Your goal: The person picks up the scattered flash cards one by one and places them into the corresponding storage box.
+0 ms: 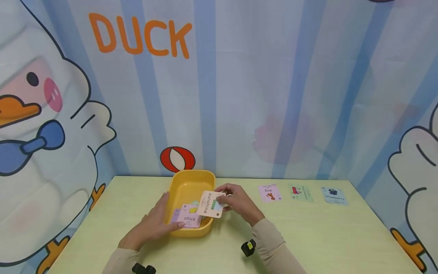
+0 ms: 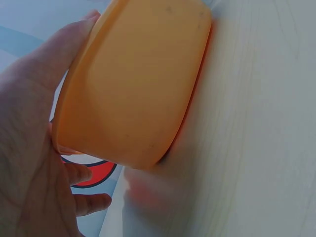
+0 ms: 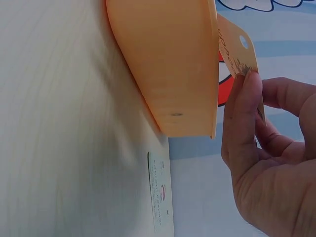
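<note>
A yellow plastic tray (image 1: 190, 185) stands on the table, and several cards lie in its near end. On top of them is a pink "chick" card (image 1: 189, 217) with a yellow chick picture. My left hand (image 1: 153, 223) holds the tray's left side, thumb at the near rim beside that card. The tray's outer wall (image 2: 133, 84) fills much of the left wrist view. My right hand (image 1: 240, 202) pinches a cream "sunshine" card (image 1: 207, 203) above the tray's right rim. A punched hole shows in this card (image 3: 237, 47) in the right wrist view.
Three cards lie in a row at the back right of the pale table (image 1: 308, 236): a pink one (image 1: 269, 193), a green one (image 1: 301, 193) and a blue "blueberry" card (image 1: 334, 196). Behind the table hangs a striped duck-print cloth (image 1: 239, 95).
</note>
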The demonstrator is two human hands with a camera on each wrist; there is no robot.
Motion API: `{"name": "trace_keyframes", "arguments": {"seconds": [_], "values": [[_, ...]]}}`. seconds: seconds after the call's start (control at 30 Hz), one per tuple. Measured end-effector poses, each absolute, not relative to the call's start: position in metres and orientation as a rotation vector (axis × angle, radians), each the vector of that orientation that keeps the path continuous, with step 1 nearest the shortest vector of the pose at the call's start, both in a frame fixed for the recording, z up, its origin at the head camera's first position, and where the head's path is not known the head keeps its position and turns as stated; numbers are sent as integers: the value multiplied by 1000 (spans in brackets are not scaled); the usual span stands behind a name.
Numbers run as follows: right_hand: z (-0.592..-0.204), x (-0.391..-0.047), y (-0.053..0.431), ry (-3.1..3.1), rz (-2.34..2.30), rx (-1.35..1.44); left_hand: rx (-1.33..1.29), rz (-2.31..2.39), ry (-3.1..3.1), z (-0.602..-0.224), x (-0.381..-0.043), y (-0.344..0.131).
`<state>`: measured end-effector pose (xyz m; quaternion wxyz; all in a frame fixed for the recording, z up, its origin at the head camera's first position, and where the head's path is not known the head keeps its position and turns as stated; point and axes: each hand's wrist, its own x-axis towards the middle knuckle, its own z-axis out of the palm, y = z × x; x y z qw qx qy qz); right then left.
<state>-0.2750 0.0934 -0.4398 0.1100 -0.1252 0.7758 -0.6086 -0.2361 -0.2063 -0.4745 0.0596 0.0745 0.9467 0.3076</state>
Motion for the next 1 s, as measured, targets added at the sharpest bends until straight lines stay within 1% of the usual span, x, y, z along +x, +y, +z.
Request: {"name": "trace_keyframes", "arguments": {"seconds": [0.6, 1.0], "values": [[-443, -280, 86, 2287, -1796, -378, 233, 950, 2863, -467, -234, -204], [-447, -281, 77, 2236, -1832, -402, 252, 944, 2869, -470, -233, -204]]}}
